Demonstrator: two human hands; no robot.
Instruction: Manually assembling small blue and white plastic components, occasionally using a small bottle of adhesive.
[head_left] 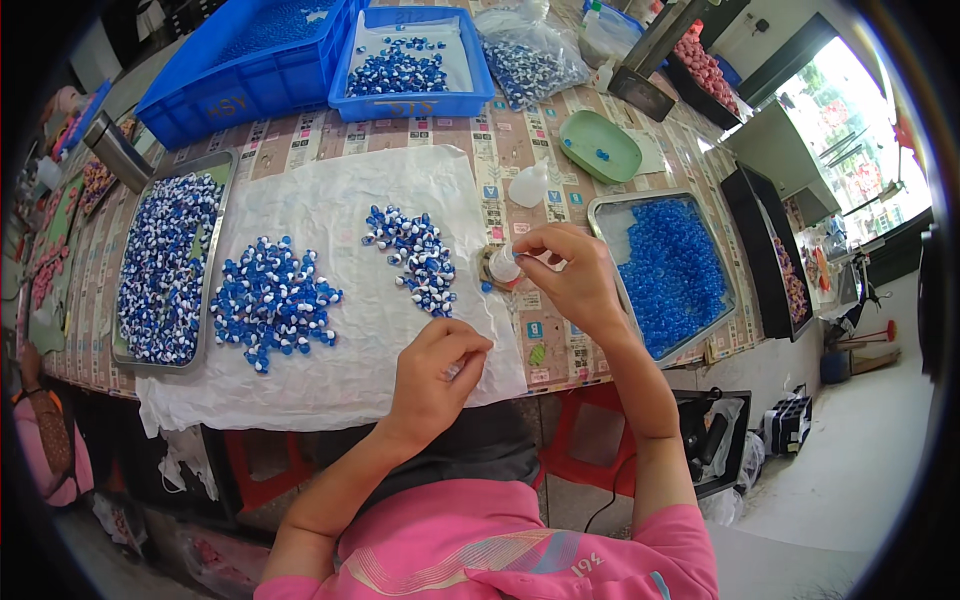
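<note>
Curled left hand (435, 375) is showing over paper (340, 185); whether its fingertips are meeting, I cannot tell. Right hand (570, 275) is pinching what looks like a blue bead (516, 257) beside a white pot (503, 265). Left to right, I am seeing a bead tray (228, 190), big pile (275, 300), small pile (420, 262), blue-bead tray (612, 222).

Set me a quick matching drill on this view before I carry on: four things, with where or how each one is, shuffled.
1. Left hand
2. Right hand
3. Green dish
4. Translucent blue beads

A. Massed in the metal tray on the right
B. Over the near part of the white sheet
C. Holds a few loose beads
D. Fingertips close to the small white container

Pairs: 1-B, 2-D, 3-C, 4-A
</note>
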